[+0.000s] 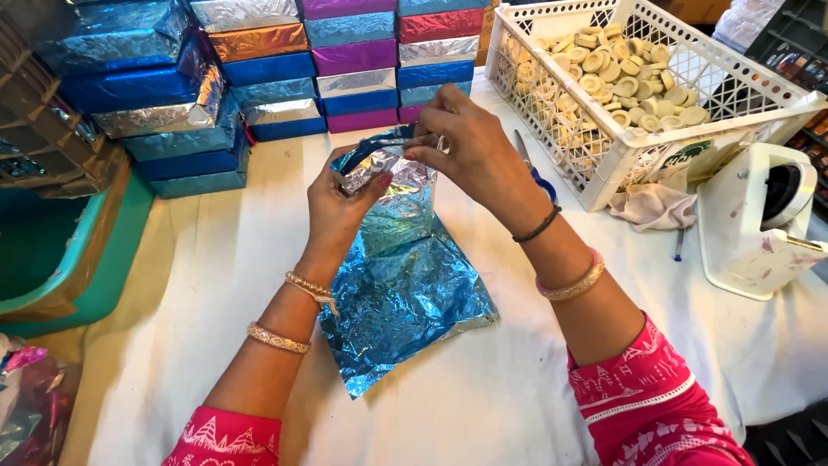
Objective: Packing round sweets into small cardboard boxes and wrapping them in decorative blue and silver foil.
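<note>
Head view: I see left hand [338,200] and right hand [466,147] both pinching blue foil sheet [405,285] top, folding over upright box; tail drapes on worktop [517,397].

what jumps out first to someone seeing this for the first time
Both hands, left hand and right hand, fold shiny blue foil at the centre of the white table. Behind them, top left, rises a stack of foil-wrapped boxes. A white crate of pale round pieces stands top right.

Foil-wrapped boxes [259,69] stacked (blue, purple, silver)
</note>
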